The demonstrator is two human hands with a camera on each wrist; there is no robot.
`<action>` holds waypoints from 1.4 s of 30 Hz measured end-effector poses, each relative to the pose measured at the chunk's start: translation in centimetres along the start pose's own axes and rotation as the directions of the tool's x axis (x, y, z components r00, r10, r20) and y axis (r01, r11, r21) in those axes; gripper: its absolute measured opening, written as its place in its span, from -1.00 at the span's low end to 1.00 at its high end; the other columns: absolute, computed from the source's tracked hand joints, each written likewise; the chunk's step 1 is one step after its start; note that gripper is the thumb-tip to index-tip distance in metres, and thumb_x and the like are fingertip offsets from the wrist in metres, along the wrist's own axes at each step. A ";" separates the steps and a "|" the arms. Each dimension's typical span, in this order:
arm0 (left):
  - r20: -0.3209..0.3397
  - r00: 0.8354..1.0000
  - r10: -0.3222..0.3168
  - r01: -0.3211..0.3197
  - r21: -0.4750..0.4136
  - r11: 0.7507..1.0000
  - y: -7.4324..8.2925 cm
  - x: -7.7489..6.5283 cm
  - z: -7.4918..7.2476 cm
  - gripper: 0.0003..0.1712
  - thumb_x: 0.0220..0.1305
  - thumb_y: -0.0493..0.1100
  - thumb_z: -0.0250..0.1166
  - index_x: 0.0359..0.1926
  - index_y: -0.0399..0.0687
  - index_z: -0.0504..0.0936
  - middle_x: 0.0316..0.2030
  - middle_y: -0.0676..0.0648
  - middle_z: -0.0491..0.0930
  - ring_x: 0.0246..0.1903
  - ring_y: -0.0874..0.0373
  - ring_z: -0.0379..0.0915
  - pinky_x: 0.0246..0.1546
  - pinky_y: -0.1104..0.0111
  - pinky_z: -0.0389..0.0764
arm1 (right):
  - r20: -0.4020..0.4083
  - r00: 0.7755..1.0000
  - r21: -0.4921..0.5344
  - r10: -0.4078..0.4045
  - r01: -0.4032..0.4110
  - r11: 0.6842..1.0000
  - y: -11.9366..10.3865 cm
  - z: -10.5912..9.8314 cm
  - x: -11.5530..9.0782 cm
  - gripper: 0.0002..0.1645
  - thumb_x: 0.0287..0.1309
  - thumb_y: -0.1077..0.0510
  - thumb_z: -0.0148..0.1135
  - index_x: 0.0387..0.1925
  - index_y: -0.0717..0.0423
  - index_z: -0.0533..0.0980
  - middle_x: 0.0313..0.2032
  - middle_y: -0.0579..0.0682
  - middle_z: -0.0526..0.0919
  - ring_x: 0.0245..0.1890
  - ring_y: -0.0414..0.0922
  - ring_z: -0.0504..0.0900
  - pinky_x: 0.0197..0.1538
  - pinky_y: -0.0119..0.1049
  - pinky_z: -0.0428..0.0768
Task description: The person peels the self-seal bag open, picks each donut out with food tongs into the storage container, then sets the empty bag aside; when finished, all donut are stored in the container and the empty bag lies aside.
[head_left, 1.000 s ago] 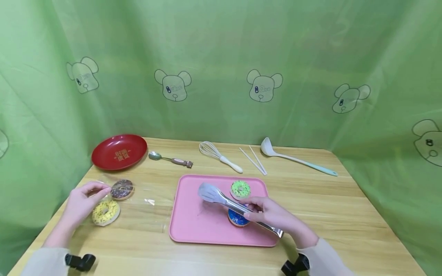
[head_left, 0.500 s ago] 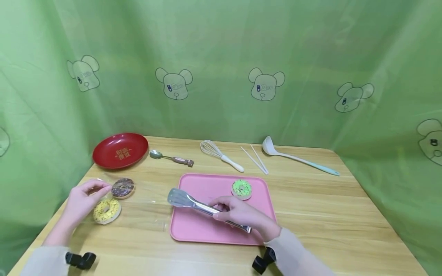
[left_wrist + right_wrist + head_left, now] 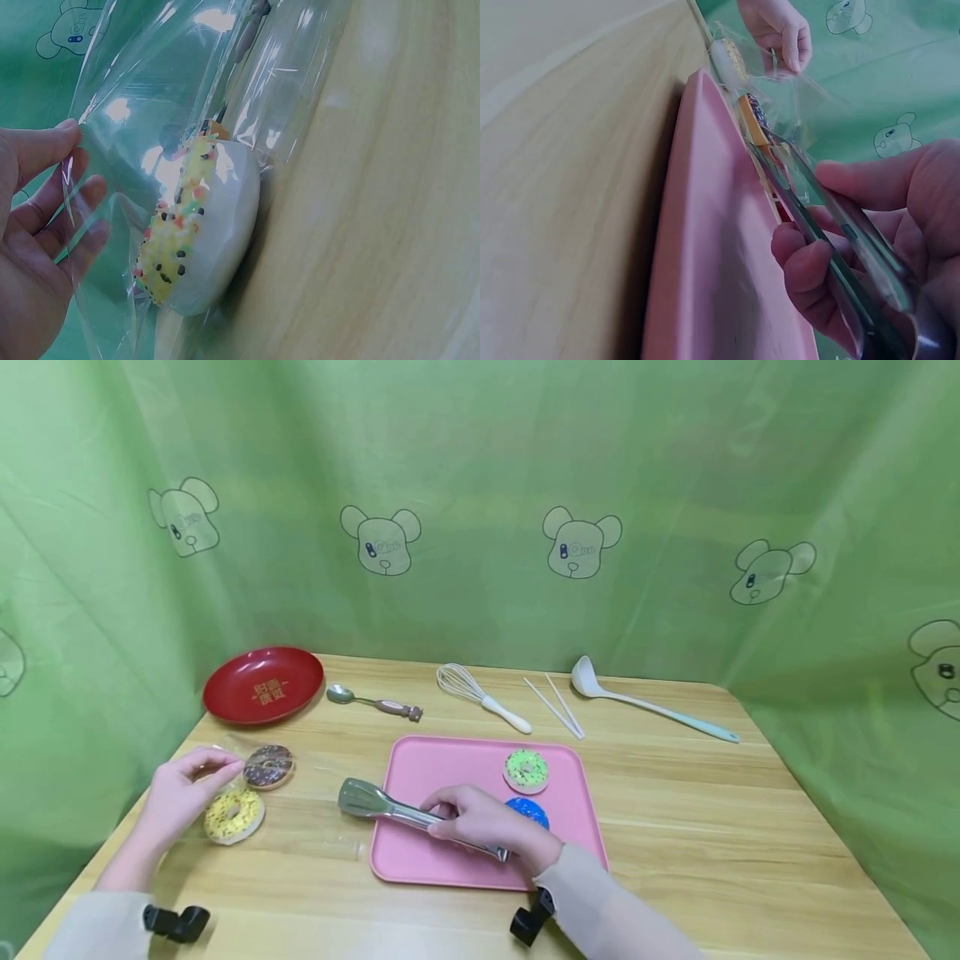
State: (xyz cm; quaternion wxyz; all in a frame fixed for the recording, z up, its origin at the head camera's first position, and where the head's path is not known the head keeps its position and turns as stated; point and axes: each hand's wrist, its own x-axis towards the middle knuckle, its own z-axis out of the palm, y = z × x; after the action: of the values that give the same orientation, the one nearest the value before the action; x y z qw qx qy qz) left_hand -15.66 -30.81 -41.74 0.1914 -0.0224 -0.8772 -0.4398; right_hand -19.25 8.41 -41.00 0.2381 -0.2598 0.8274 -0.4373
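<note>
My left hand pinches the edge of a clear plastic bag, lifting its mouth at the left of the table. Inside the bag lie a yellow sprinkled donut and a chocolate donut. With thumb and fingers, my right hand grips metal tongs above the pink tray; their tips point left, past the tray's edge. Nothing shows between the tips. On the tray rest a green donut and a blue donut, the latter partly hidden by my right hand.
Along the back lie a red plate, a spoon, a whisk, two white sticks and a ladle. Green curtains surround the wooden table.
My right hand has carried the tongs left across the tray toward the bag, uncovering part of the blue donut. My left hand stays on the bag's edge.
</note>
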 end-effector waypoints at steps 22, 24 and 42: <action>0.062 0.997 0.050 -0.058 0.126 0.990 0.2 0.8 -0.7 -0.81 0.14 -0.15 0.35 -0.27 -0.17 0.68 -0.30 -0.02 0.61 -0.28 0.58 0.34 -0.16 0.35 0.40 | 0.055 0.998 0.181 0.029 -0.038 0.983 -2.0 2.2 4.7 -0.66 0.05 0.25 0.28 -0.08 0.21 0.54 -0.55 0.00 0.52 -0.69 -0.18 0.41 -0.66 -0.40 0.39; 0.062 0.997 0.052 -0.060 0.132 0.989 0.2 0.9 -0.6 -0.82 0.15 -0.15 0.34 -0.27 -0.18 0.68 -0.29 -0.07 0.61 -0.28 0.58 0.33 -0.15 0.30 0.39 | 0.064 0.997 0.217 0.040 -0.053 0.975 -2.1 2.4 5.2 -0.65 0.06 0.25 0.27 -0.07 0.24 0.53 -0.55 0.05 0.54 -0.71 -0.15 0.42 -0.66 -0.38 0.41; 0.023 0.993 0.112 -0.113 0.095 0.989 0.2 0.4 0.5 -0.88 0.15 -0.25 0.33 -0.29 -0.21 0.68 -0.32 -0.04 0.61 -0.27 0.52 0.37 -0.17 0.53 0.37 | 0.089 0.987 0.311 0.135 -0.156 0.938 -2.6 3.3 8.1 -0.62 0.05 0.21 0.28 -0.06 0.27 0.51 -0.52 0.19 0.59 -0.73 -0.11 0.46 -0.69 -0.33 0.48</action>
State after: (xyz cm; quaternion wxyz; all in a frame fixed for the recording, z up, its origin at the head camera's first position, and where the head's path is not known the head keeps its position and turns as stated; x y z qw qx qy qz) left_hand -16.15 -30.38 -41.69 0.2089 -0.0665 -0.8965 -0.3851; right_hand -22.72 0.06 -41.81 0.3358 -0.1707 0.7551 -0.5367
